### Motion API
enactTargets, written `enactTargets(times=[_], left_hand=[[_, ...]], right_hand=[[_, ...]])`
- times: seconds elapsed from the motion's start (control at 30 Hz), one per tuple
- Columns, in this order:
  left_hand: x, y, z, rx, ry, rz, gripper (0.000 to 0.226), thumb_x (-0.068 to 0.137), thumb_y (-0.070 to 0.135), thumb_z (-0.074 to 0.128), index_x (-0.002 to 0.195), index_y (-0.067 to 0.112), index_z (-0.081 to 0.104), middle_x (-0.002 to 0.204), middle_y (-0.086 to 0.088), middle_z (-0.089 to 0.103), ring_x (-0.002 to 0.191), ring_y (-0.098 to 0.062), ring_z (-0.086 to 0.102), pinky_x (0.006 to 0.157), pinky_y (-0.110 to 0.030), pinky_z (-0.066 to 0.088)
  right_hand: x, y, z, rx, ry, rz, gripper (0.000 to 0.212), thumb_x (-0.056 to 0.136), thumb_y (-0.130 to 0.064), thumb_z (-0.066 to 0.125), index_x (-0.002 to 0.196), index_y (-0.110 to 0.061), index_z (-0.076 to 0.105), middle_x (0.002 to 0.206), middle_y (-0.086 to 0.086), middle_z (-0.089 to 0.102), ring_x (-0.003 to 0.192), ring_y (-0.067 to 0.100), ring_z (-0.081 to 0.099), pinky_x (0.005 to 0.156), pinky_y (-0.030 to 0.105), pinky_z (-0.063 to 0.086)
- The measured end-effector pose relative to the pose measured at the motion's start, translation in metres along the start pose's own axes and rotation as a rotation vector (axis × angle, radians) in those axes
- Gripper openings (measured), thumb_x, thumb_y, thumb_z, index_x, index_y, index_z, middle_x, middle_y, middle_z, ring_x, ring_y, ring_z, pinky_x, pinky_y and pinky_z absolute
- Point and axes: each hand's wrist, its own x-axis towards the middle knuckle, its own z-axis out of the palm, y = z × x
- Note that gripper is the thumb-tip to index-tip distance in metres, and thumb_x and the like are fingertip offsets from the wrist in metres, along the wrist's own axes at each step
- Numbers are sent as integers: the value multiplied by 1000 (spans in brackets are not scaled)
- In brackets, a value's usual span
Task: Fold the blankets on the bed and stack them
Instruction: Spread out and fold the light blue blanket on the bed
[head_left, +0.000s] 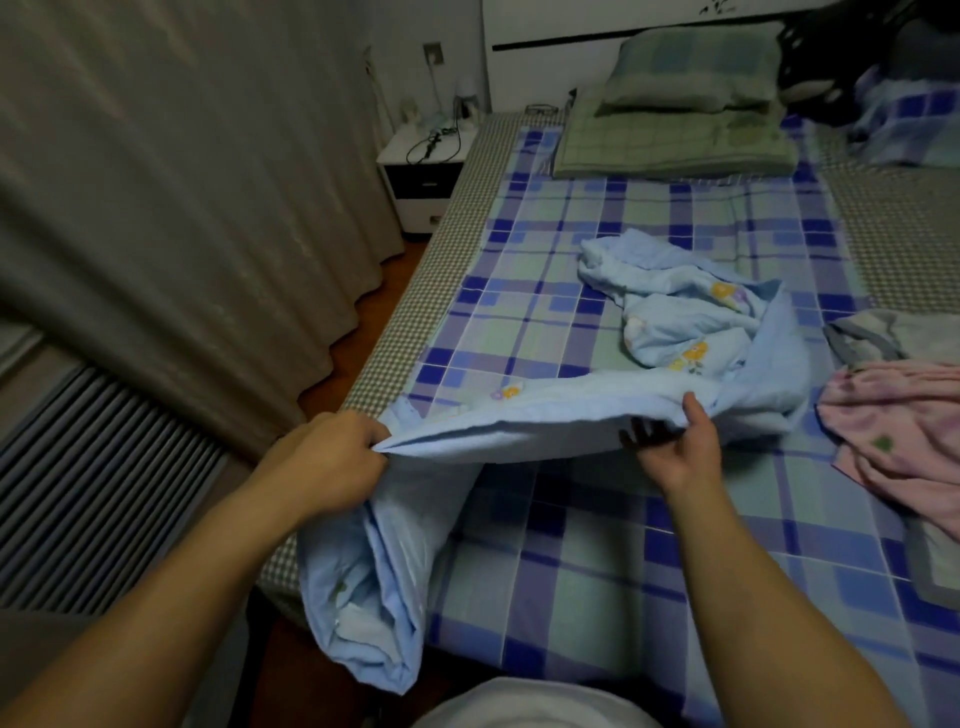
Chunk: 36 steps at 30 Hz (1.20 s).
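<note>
A light blue blanket (545, 426) with small flower prints lies partly bunched on the plaid bed sheet (597, 545). My left hand (332, 457) grips its edge at the bed's left side, and a long fold hangs down from there. My right hand (680, 447) holds the same edge further right, thumb on top and fingers underneath. The edge is stretched between both hands, lifted off the bed. A pink blanket (904, 431) lies crumpled at the right. A grey-trimmed blanket (883, 332) lies behind it.
Green checked pillows (685, 119) are stacked at the head of the bed. Another plaid bundle (909, 119) sits at the far right. A white nightstand (426, 171) with cables stands by the grey curtain (182, 208) on the left. A radiator (88, 493) is below it.
</note>
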Motion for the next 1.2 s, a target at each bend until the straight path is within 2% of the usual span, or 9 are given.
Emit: enactTargets(times=[0.13,0.27,0.6,0.77,0.87,0.97,1.03,1.13,1.2], left_hand=[[-1,-3,2,-48,1,3,28,62,37,45,78,28,68,68,1,66,71,-16,64,65,-39,56],[-1,-5,0,-71,-9,15,31,63,36,47,79,20,68,69,-1,67,67,-14,65,64,-43,57],[12,-12,10,-19,-1,10,12,79,26,58,78,28,70,70,5,67,66,-11,63,63,-38,57],[1,-13,51,169,172,170,18,85,35,56,97,38,69,88,6,68,83,-20,68,62,-30,51],[-9,-25,106,344,231,291,28,67,28,62,93,33,68,76,0,60,59,-27,64,44,-29,39],[-16,-46,168,368,169,296,21,66,26,57,84,26,67,71,-2,55,48,-26,57,38,-29,37],[-22,-56,201,350,149,305,23,68,25,49,82,24,69,69,-2,55,46,-25,56,37,-28,38],[-36,-49,232,309,133,371,24,65,24,48,79,21,67,69,-5,57,42,-26,54,35,-27,38],[-42,-38,240,274,135,411,24,66,26,43,76,21,65,67,-5,55,42,-25,54,35,-27,38]], right_hand=[[8,-5,12,-47,-59,31,76,65,-50,69,133,-17,58,126,17,64,115,38,57,103,61,39],[7,-1,27,8,-28,-5,60,63,-43,71,116,-17,67,108,10,67,92,26,59,104,43,40],[21,-82,71,-535,107,-11,58,97,-26,51,146,1,40,145,16,48,131,37,49,95,48,49],[12,-99,-41,-509,251,-198,37,64,-28,78,99,-17,72,119,3,71,91,21,66,80,36,59],[-48,-78,-61,-317,429,-23,11,94,-13,58,102,-8,63,104,1,64,88,18,60,68,28,53],[-86,-73,-91,-307,507,217,16,95,-3,48,106,-1,61,96,8,64,92,28,57,71,38,57],[-89,-85,-103,-270,378,291,54,75,-2,60,129,-5,60,106,20,72,97,37,63,68,51,55],[-91,-99,-76,-233,296,18,30,78,-4,56,106,-5,65,96,17,74,79,25,71,68,44,59],[-101,-104,-38,-255,216,-286,14,92,-8,56,102,-4,65,107,15,71,93,24,71,77,33,60]])
